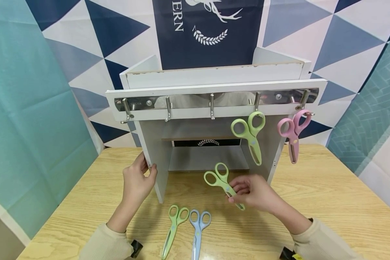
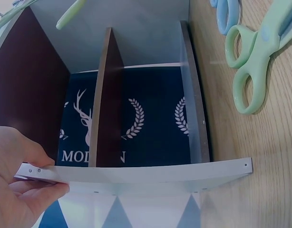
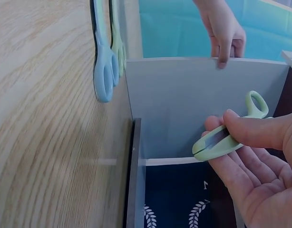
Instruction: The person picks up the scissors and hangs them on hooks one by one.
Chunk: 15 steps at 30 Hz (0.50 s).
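Observation:
My left hand [image 1: 138, 180] grips the front edge of the left side panel [image 1: 154, 169] of a white shelf unit, thumb on one face and fingers on the other. Between thumb and fingers, my right hand [image 1: 253, 191] pinches green scissors [image 1: 225, 186] by the blades, handle loops pointing up and left, in front of the unit's opening. From the metal hook rail [image 1: 188, 101] hang another pair of green scissors [image 1: 251, 135] and pink scissors [image 1: 293, 133], both by a handle loop. On the table lie green scissors [image 1: 173, 229] and blue scissors [image 1: 197, 233], handles toward the unit.
The white shelf unit [image 1: 214, 77] stands on a wooden table [image 1: 312, 195]. Three hooks at the rail's left and middle carry nothing. A patterned cloth [image 1: 126, 32] hangs behind, with teal cloth [image 1: 35, 108] at the left.

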Available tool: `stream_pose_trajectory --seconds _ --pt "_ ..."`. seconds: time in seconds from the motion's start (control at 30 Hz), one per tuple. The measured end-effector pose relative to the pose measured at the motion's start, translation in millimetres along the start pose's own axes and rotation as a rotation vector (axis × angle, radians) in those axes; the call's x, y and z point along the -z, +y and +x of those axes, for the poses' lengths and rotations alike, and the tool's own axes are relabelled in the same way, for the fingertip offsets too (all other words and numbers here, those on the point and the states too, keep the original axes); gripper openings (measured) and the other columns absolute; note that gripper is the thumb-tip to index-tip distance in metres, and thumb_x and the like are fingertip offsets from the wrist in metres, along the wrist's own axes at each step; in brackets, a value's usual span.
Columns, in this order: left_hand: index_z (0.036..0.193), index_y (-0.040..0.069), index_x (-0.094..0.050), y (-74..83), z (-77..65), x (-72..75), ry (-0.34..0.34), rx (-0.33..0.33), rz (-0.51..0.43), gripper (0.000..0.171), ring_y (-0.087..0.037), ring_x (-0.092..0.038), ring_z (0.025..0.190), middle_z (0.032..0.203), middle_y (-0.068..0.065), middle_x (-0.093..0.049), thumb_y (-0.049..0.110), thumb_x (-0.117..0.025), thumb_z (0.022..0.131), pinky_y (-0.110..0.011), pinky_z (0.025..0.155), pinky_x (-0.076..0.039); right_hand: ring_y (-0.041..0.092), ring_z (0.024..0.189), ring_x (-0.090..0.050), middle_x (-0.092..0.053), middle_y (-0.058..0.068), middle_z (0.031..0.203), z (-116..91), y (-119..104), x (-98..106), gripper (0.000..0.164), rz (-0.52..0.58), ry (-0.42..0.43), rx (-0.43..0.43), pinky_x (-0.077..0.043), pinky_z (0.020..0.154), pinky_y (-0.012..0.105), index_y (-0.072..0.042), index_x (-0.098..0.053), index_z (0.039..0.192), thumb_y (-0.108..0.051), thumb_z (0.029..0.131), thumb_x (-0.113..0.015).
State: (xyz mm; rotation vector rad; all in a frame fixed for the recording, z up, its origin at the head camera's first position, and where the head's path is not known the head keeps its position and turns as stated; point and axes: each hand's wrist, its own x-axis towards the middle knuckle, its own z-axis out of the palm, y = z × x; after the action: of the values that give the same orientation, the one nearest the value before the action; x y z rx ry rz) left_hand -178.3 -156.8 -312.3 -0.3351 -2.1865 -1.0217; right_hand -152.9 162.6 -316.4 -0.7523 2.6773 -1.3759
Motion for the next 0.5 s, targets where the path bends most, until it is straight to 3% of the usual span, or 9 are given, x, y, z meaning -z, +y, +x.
stream_pose_trajectory --seconds 0.5 --pt "0.113 -0.011 -0.060 2.5 0.3 1.2 -0.008 0.005 -0.003 0.033 -0.039 -0.070 0.094 0.105 -0.030 -0.069 -0.008 -0.059 0.081 -0.045 0.077 -0.060 -0.002 0.071 -0.066 -0.074 0.009 0.082 -2.6 -4.6 0.7 0.023 0.033 -0.008 0.049 -0.059 0.063 0.020 0.001 -0.070 0.095 -0.012 0.077 -0.078"
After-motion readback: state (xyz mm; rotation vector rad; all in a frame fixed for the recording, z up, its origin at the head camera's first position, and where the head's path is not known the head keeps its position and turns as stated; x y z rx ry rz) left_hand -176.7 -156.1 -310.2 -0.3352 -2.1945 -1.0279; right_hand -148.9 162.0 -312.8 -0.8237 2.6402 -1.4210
